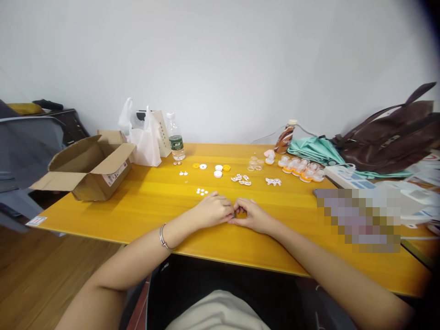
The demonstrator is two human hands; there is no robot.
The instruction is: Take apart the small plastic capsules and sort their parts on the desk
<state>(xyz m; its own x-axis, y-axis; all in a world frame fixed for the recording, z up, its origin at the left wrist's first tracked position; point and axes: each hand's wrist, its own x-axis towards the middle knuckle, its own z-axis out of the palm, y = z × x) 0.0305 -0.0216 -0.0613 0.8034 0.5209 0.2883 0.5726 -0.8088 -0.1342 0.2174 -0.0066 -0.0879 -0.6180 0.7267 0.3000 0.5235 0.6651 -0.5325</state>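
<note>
My left hand and my right hand meet at the fingertips low over the table's front half. Both are closed in a pinch; a small dark sliver shows between them, too hidden to name. Just beyond my left hand lie several small white discs. Farther back are white round caps and yellow rings. White perforated plastic pieces lie beyond my right hand, with another white cut-out piece to their right. Clear round covers sit behind them.
Orange-and-clear round assemblies stand in rows at the back right, near a brown drink bottle, a green cloth and a brown bag. At left are an open cardboard box, a white plastic bag and a water bottle.
</note>
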